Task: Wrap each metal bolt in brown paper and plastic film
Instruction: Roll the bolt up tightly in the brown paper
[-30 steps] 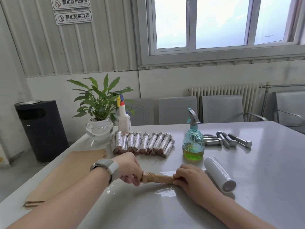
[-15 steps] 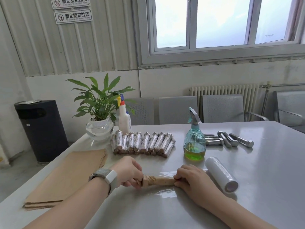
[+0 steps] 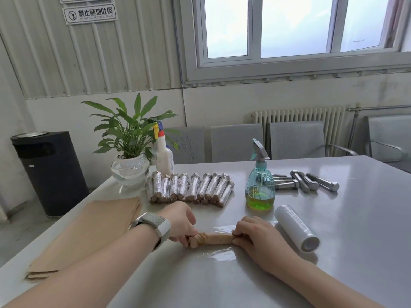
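On grey table (image 3: 333, 241) | window (image 3: 289, 25), radiator (image 3: 295, 115) behind

Grey table (image 3: 333, 241), paper stack (image 3: 89, 232), wrapped bolts (image 3: 191, 188), bare bolts (image 3: 311, 182), film roll (image 3: 293, 225), spray bottle (image 3: 260, 187)

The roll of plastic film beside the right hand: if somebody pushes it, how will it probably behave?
The roll of plastic film lies on its side on the smooth table, so it would probably roll easily. It looks smooth and glossy, so perhaps slippery to grip.
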